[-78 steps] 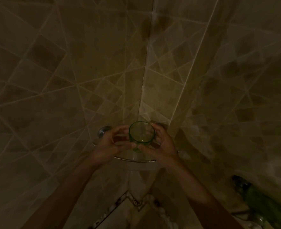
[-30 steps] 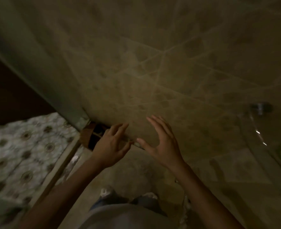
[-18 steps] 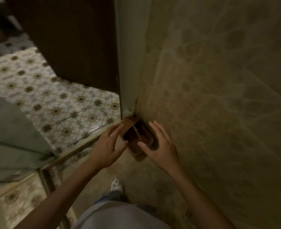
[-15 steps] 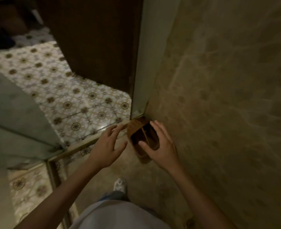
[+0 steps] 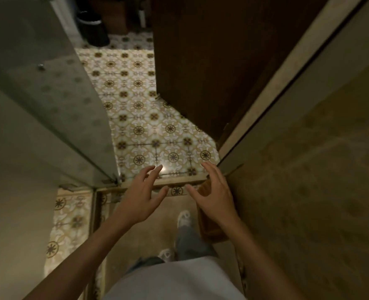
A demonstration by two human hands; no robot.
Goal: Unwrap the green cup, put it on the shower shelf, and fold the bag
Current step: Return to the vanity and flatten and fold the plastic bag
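Your left hand (image 5: 143, 198) and right hand (image 5: 213, 197) hang empty, fingers spread and relaxed, above the shower floor. The brown bag (image 5: 210, 226) stands below your right wrist against the wall, evidently your target for folding. The green cup is out of view.

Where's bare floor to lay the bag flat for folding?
Bare shower floor lies between the hands, left and right, short of the threshold; patterned tile past it is open too. By the wall it's crowded: bag, shoe.
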